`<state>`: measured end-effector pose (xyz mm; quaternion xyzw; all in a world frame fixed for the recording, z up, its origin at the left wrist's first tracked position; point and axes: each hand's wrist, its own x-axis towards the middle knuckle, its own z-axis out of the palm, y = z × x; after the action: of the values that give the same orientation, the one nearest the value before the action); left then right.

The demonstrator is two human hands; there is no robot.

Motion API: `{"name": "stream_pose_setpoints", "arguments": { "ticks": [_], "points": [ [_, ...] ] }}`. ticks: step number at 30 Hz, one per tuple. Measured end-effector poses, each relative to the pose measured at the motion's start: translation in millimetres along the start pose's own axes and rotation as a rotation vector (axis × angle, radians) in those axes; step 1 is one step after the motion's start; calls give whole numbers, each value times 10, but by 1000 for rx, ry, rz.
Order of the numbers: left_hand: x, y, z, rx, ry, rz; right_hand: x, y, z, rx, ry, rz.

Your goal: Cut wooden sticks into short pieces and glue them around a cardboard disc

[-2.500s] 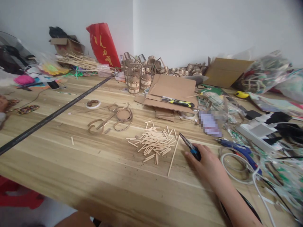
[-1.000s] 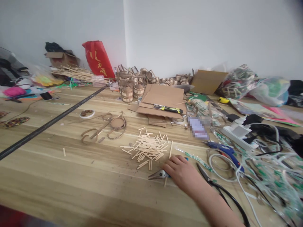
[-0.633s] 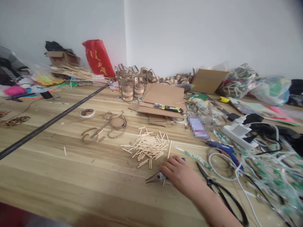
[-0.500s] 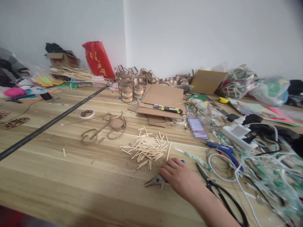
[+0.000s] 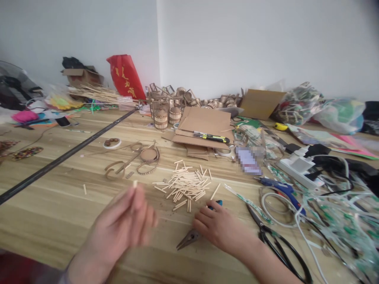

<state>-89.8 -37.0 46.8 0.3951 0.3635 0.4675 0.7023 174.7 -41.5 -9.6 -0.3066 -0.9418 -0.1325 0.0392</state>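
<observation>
Left hand (image 5: 120,225), newly in view, is pinching a short pale wooden stick (image 5: 135,184) above the tan wood-grained surface (image 5: 53,221); right hand (image 5: 214,227) is gripping grey-metal, blue-handled pliers (image 5: 189,238) near heaped pale wooden sticks (image 5: 188,183).

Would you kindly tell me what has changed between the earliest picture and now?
The left hand has come into view, pinching a short stick. The right hand, still gripping the needle-nose pliers, has moved from right of the stick pile to its near side; the tips now point left and toward the person. The pile and cardboard look unchanged.
</observation>
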Motion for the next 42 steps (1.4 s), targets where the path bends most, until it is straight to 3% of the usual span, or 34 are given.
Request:
{"name": "stream_pose_setpoints", "arguments": {
  "ticks": [2,7,13,17,20,25,28,31,33,36,42],
  "points": [
    [220,7,78,-8,-94,-46,28,6,-8,-18,-2,-47],
    [476,-232,122,110,-107,-232,61,24,-21,-80,-2,-128],
    [508,-476,199,300,-121,-336,93,46,-213,-160,209,-183],
    [509,-528,302,274,-372,-504,142,63,-338,-179,259,-231],
    [509,-542,339,227,-522,-527,155,76,-375,-188,239,-250],
    [536,-556,375,244,-524,-506,98,108,-371,-185,304,-250],
    [604,-572,421,262,-405,-383,62,103,-310,-69,381,-77],
    [686,-590,482,221,-254,-264,58,55,-195,258,485,288],
    [723,-610,526,193,-221,-233,67,17,-116,467,521,474],
    [739,-671,576,180,-222,-203,78,-13,-31,608,495,584],
    [723,-814,589,145,-217,-204,67,-35,65,619,476,690]
  ]
}}
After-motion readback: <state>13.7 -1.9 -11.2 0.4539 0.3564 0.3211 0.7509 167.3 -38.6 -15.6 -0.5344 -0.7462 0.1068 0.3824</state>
